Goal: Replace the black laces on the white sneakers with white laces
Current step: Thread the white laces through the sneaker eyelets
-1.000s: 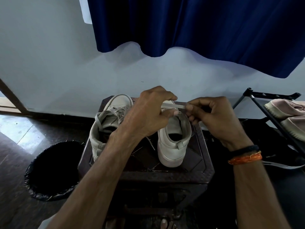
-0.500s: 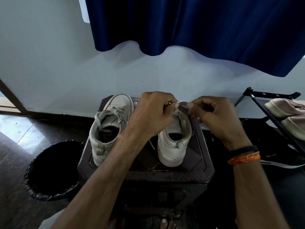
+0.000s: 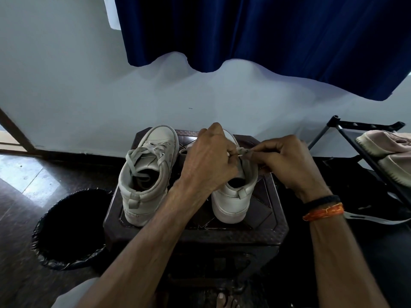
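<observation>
Dark carved tabletop carries both sneakers: laced one at nine o'clock, right sneaker centre. My left hand and right hand pinch the white lace over its tongue; I should keep it flat, tension even.

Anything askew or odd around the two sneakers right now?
Nothing alarming. Both sneakers stand upright on the dark stool. The left sneaker has its white lace hanging loose and untied; both hands pinch a white lace over the right sneaker.
</observation>
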